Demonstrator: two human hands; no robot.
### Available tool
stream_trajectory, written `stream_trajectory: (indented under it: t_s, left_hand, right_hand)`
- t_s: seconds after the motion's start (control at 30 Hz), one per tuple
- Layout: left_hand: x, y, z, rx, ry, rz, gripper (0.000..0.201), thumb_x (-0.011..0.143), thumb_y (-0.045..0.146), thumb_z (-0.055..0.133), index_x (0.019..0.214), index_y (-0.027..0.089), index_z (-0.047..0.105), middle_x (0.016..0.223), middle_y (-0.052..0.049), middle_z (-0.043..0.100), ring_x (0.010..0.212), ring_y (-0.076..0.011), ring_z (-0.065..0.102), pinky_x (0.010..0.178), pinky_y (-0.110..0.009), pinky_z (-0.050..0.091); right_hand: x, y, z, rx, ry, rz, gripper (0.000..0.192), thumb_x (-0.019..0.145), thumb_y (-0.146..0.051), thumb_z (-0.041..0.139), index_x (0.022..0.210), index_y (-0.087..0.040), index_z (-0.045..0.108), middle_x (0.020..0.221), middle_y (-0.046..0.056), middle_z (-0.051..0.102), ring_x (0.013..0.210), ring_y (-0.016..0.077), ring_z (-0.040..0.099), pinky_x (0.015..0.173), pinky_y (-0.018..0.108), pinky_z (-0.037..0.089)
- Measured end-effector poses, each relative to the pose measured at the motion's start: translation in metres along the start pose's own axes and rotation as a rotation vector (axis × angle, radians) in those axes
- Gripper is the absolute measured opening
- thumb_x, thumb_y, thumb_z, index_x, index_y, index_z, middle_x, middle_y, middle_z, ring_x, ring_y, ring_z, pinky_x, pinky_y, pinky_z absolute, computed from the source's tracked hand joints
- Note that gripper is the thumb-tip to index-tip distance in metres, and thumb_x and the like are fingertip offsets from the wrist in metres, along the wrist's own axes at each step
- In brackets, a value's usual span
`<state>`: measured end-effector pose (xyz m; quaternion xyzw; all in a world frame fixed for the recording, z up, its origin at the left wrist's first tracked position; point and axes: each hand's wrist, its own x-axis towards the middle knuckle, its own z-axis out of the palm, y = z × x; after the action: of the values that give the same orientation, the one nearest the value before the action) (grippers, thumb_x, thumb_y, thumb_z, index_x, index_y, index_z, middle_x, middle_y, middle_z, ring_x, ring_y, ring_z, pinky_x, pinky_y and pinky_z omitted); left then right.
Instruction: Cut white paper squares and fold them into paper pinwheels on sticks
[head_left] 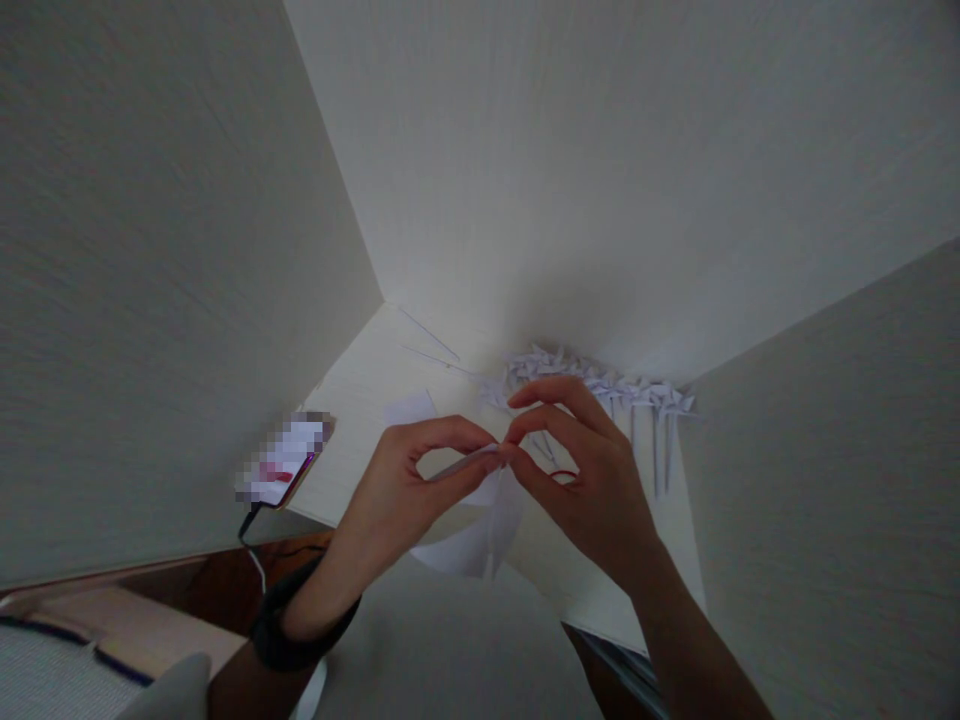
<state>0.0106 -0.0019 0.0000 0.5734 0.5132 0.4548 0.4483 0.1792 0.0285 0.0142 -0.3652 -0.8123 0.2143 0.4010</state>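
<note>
1. Centrally, a folded paper strip [466, 462] is held above a pale tabletop [345, 375], spanning the gap between the two hands.
2. Left hand [416, 475]: thumb and index finger are clamped on the strip, which runs along the thumb toward the fingertips; a dark wristband [296, 625] encircles the wrist.
3. Right hand [585, 470]: thumb and index fingertip are pressed together on the strip's right end, meeting the left fingertips; the other fingers arch above. How much paper lies between these tips cannot be told.
4. Below the hands, a curved white sheet [461, 550] shows at the tabletop's near side, above the person's pale clothing [465, 650]. Another piece of paper [411, 407] lies behind the left hand.
5. Beyond the right hand, a row of folded paper shapes [600, 382] stretches along the back wall [600, 180]; slender stems [658, 455] extend from several toward the viewer.
6. Beside the right thumb, a red curved object [564, 474] is partly hidden.
7. At the far left corner, thin sticks [429, 334] lie on the tabletop.
8. At the left edge, a phone [296, 455] with a lit, partly pixelated screen adjoins a dark cable [250, 520].
</note>
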Motion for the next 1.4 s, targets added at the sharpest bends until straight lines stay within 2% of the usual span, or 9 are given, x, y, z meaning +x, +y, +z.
stream_trajectory:
  t_s: [0.3, 0.43, 0.53, 0.63, 0.87, 1.03, 1.23, 1.33, 1.4]
  left_hand:
    - [0.000, 0.002, -0.003, -0.045, -0.031, -0.063, 0.008, 0.078, 0.021, 0.068, 0.070, 0.020, 0.071, 0.072, 0.001, 0.071, 0.072, -0.0145, 0.064, 0.072, -0.024, 0.048]
    - [0.001, 0.000, -0.004, -0.225, -0.018, -0.153, 0.008, 0.074, 0.022, 0.070, 0.066, 0.021, 0.069, 0.066, 0.002, 0.068, 0.062, -0.0124, 0.060, 0.062, -0.022, 0.047]
    - [0.001, -0.003, -0.005, -0.368, 0.002, -0.200, 0.008, 0.074, 0.024, 0.071, 0.067, 0.021, 0.068, 0.064, 0.003, 0.066, 0.057, -0.0104, 0.057, 0.056, -0.020, 0.043]
    - [0.002, -0.007, -0.005, -0.380, 0.003, -0.229, 0.007, 0.075, 0.024, 0.070, 0.070, 0.020, 0.068, 0.067, 0.002, 0.067, 0.060, -0.0101, 0.058, 0.055, -0.019, 0.042]
    - [0.000, -0.007, -0.003, -0.063, -0.025, -0.123, 0.009, 0.076, 0.021, 0.069, 0.067, 0.020, 0.068, 0.070, 0.001, 0.068, 0.070, -0.0141, 0.061, 0.068, -0.023, 0.047]
    - [-0.003, -0.003, 0.002, 0.091, -0.039, -0.027, 0.009, 0.079, 0.023, 0.066, 0.073, 0.020, 0.071, 0.076, -0.001, 0.072, 0.073, -0.0161, 0.064, 0.072, -0.025, 0.048]
    - [-0.004, -0.004, 0.007, 0.112, -0.029, -0.028, 0.011, 0.080, 0.024, 0.066, 0.072, 0.019, 0.070, 0.075, 0.000, 0.072, 0.072, -0.0147, 0.063, 0.072, -0.023, 0.047]
    - [-0.004, -0.006, 0.005, 0.090, -0.016, -0.044, 0.009, 0.079, 0.022, 0.066, 0.071, 0.018, 0.070, 0.073, 0.000, 0.070, 0.072, -0.0150, 0.062, 0.072, -0.024, 0.047]
    - [-0.003, -0.008, 0.003, -0.001, -0.006, -0.088, 0.008, 0.077, 0.022, 0.068, 0.070, 0.018, 0.069, 0.071, 0.001, 0.069, 0.071, -0.0144, 0.061, 0.070, -0.023, 0.046]
  right_hand:
    - [0.000, 0.001, -0.006, 0.088, -0.027, 0.104, 0.007, 0.084, -0.015, 0.062, 0.082, -0.022, 0.063, 0.102, 0.004, 0.061, 0.100, 0.0183, 0.060, 0.090, 0.034, 0.047]
    - [-0.007, 0.012, -0.013, 0.240, -0.098, 0.260, 0.027, 0.083, -0.021, 0.064, 0.109, -0.026, 0.057, 0.109, 0.004, 0.063, 0.103, 0.0198, 0.060, 0.093, 0.038, 0.048]
    - [-0.016, 0.022, -0.017, 0.281, -0.290, 0.411, 0.011, 0.084, -0.024, 0.063, 0.095, -0.024, 0.064, 0.089, 0.001, 0.069, 0.084, 0.0178, 0.065, 0.072, 0.030, 0.053]
    - [-0.021, 0.026, -0.019, 0.213, -0.283, 0.504, 0.009, 0.085, -0.026, 0.061, 0.078, -0.022, 0.066, 0.071, -0.001, 0.067, 0.069, 0.0163, 0.064, 0.050, 0.024, 0.046]
    - [-0.009, 0.004, -0.013, 0.090, -0.112, 0.252, 0.011, 0.084, -0.018, 0.063, 0.093, -0.024, 0.065, 0.101, 0.003, 0.062, 0.097, 0.0183, 0.060, 0.090, 0.036, 0.047]
    - [-0.001, -0.007, -0.007, 0.075, -0.168, 0.166, 0.011, 0.081, -0.012, 0.066, 0.079, -0.022, 0.060, 0.096, 0.003, 0.059, 0.092, 0.0171, 0.059, 0.084, 0.032, 0.049]
    - [-0.002, -0.009, 0.002, -0.028, -0.210, 0.130, 0.014, 0.089, -0.009, 0.050, 0.081, -0.019, 0.055, 0.092, 0.007, 0.057, 0.091, 0.0208, 0.056, 0.082, 0.036, 0.049]
    - [-0.006, -0.003, 0.001, 0.048, -0.183, 0.186, 0.010, 0.089, -0.015, 0.054, 0.082, -0.019, 0.058, 0.094, 0.006, 0.057, 0.093, 0.0197, 0.057, 0.086, 0.036, 0.049]
    - [-0.012, 0.008, -0.004, 0.149, -0.171, 0.258, 0.009, 0.086, -0.018, 0.061, 0.094, -0.021, 0.062, 0.107, 0.006, 0.057, 0.101, 0.0191, 0.057, 0.092, 0.037, 0.048]
